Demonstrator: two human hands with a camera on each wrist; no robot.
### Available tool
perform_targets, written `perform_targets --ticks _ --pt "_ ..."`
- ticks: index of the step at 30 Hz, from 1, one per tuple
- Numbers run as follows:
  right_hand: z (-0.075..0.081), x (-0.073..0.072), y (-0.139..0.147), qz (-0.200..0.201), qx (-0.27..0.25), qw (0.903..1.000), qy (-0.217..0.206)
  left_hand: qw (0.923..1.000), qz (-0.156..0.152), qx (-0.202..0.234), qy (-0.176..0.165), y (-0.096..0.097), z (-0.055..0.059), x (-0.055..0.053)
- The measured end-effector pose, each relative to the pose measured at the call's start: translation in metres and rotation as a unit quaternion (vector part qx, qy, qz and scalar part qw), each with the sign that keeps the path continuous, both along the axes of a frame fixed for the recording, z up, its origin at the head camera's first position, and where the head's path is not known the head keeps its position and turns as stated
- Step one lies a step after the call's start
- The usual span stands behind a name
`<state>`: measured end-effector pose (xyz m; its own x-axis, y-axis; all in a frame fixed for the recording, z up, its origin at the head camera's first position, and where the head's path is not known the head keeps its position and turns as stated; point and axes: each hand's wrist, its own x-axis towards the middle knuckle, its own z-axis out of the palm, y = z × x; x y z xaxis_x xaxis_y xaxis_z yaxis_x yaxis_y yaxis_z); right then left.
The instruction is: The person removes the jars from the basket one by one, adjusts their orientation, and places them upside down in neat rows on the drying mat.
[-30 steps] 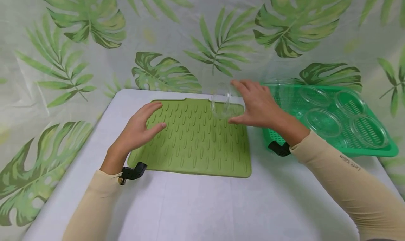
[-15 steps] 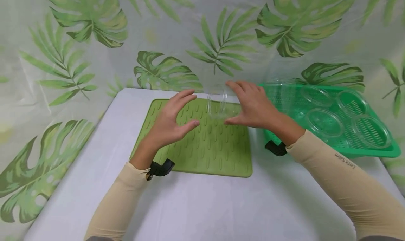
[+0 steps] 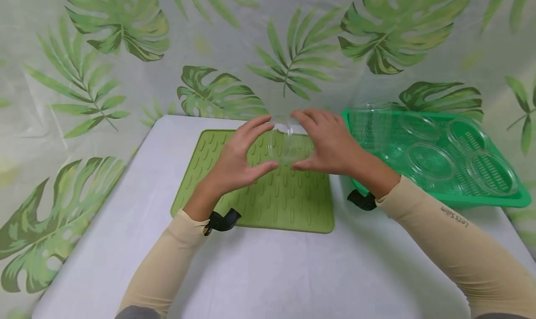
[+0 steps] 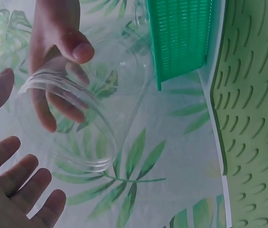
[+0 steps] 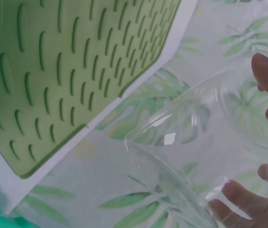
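Observation:
A clear see-through jar (image 3: pixel 300 147) with a ridged screw-thread mouth lies on its side in the air over the green ribbed mat (image 3: pixel 268 202). My right hand (image 3: pixel 332 140) grips it by the base end, thumb below and fingers above; through the wall its fingers show in the left wrist view. The threaded mouth (image 4: pixel 72 85) faces my left hand (image 3: pixel 240 156). That hand is spread around the mouth end, thumb low and fingers high. In the left wrist view its fingers (image 4: pixel 27 178) are relaxed and apart from the rim.
At the right stands a green plastic basket (image 3: pixel 473 200) with several more clear jars (image 3: pixel 431 161) in it. The mat lies on a white-covered table (image 3: pixel 268 272). A leaf-print sheet (image 3: pixel 293 40) hangs just behind the table's back edge.
My left hand has moved right, from the mat's left side to the jar's mouth. My right hand has shifted slightly left with the jar still in its grip.

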<state>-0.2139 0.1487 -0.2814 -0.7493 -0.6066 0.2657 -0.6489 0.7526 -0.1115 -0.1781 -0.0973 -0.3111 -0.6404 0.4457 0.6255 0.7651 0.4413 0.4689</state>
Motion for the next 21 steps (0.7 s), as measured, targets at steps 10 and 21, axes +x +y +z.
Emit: perform_targets --ticks 10,21 --pt "0.003 0.007 -0.005 0.018 -0.015 0.9996 0.015 1.0 -0.003 -0.003 0.003 0.005 0.0 -0.003" --pt "0.002 0.009 -0.014 0.039 -0.012 0.9988 0.029 0.9989 -0.013 -0.021 -0.041 -0.002 -0.002 -0.005"
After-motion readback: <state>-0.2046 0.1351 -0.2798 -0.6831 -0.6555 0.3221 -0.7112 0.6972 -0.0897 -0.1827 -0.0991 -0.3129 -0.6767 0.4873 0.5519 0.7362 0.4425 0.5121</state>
